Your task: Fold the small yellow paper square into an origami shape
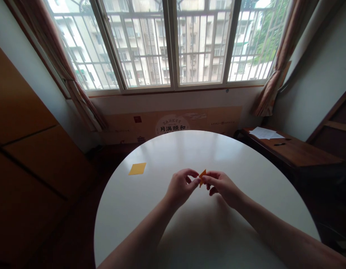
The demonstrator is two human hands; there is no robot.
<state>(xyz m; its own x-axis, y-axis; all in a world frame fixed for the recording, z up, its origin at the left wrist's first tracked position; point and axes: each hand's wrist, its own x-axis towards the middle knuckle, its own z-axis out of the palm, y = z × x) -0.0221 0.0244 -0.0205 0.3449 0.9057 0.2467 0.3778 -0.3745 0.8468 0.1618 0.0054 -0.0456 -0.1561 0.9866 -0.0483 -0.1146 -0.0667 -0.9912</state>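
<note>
A small folded piece of orange paper (201,178) is held up between my two hands, over the middle of the round white table (173,239). My right hand (220,184) pinches its right side between thumb and fingers. From the left, my left hand (182,186) meets the paper with thumb and index fingertips, its fingers curled in a pinch. Fingers cover part of the paper, so its full folded shape is hidden. Flat on the table to the left, apart from both hands, lies a yellow-orange sheet of paper (137,169).
A brown wooden side table (299,151) with white papers (263,133) and a dark pen (280,144) stands at the right. Beyond the round table are a printed cardboard panel (119,125) and a barred window. A wooden cabinet (30,160) rises at the left.
</note>
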